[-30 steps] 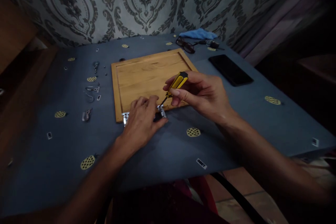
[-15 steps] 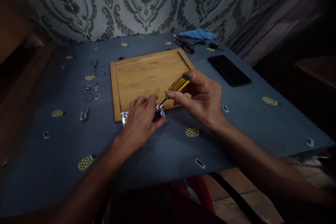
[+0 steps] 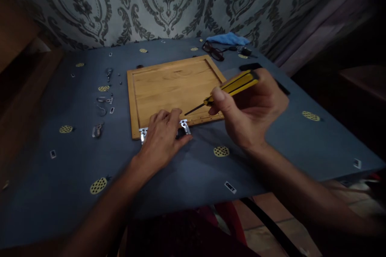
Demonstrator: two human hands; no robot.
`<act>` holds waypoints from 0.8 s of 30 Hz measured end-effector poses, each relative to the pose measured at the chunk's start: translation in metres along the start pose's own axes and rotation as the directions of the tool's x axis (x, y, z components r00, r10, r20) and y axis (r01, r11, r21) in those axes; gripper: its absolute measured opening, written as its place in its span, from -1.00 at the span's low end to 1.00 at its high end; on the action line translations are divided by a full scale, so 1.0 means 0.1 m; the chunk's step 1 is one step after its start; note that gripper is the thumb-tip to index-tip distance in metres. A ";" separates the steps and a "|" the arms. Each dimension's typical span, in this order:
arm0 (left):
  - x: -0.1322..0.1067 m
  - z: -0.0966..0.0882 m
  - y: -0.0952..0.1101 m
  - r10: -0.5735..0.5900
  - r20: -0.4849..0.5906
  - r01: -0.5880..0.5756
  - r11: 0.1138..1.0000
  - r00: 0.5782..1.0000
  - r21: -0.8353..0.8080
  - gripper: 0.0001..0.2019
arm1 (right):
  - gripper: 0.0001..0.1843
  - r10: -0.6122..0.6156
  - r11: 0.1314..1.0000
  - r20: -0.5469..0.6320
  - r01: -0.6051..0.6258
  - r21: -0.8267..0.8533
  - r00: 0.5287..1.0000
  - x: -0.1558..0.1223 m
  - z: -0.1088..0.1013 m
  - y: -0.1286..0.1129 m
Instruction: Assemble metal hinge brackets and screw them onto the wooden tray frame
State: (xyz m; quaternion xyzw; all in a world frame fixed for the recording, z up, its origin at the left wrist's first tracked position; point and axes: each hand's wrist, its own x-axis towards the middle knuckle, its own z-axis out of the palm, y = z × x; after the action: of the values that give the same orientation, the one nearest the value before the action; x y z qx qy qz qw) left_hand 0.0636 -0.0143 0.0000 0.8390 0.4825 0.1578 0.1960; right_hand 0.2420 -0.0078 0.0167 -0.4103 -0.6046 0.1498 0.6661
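A yellow-and-black screwdriver [image 3: 238, 85] is gripped in my right hand [image 3: 251, 112]. Its thin shaft points down-left, and the tip is just above a silver metal fitting [image 3: 185, 125] on the near edge of a framed wooden panel [image 3: 175, 92]. My left hand [image 3: 161, 132] lies over that edge, fingers bent on the frame and thumb on the near side, holding the fitting down. More silver metal [image 3: 142, 135] shows at the left of this hand; whether both are one piece is hidden. Small holes run along the frame to the right.
Loose metal hardware [image 3: 98, 129], a hook [image 3: 101, 108] and small screws [image 3: 121, 82] lie left of the panel. Toward the back right are glasses [image 3: 213, 51], a blue cloth [image 3: 227, 39] and a phone [image 3: 251, 66], partly behind my right hand. A patterned wall [image 3: 167, 4] stands behind.
My right hand has moved up and right with the screwdriver, its tip lifting off the fitting. The left hand has stayed in place.
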 end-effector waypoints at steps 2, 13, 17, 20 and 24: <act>-0.01 0.00 -0.01 0.006 -0.007 -0.006 1.000 1.000 -0.005 -0.52 | -0.55 0.034 0.999 -0.014 -0.033 0.032 0.999 0.02 -0.02 -0.03; -0.02 0.03 -0.03 0.020 -0.037 -0.020 1.000 0.999 0.003 -0.52 | -0.51 0.198 0.980 0.086 -0.197 -0.021 0.976 -0.06 -0.07 0.05; -0.01 0.03 -0.03 0.025 -0.031 -0.024 1.000 0.999 0.019 -0.49 | -0.49 0.193 0.981 0.092 -0.193 -0.011 0.977 -0.07 -0.05 0.07; -0.01 0.03 -0.03 0.026 -0.041 -0.025 1.000 0.999 0.016 -0.52 | -0.50 0.180 0.983 0.107 -0.183 0.013 0.978 -0.07 -0.03 0.08; -0.02 0.04 -0.04 0.036 -0.056 -0.036 0.999 0.998 0.001 -0.56 | -0.53 0.191 0.980 0.124 -0.196 0.036 0.974 -0.08 -0.01 0.10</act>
State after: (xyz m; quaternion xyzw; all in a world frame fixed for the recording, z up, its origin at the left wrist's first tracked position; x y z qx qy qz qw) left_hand 0.0615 -0.0150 -0.0049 0.8428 0.4725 0.1846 0.1799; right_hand 0.2441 -0.0074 0.0043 -0.4413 -0.5968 0.2529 0.6206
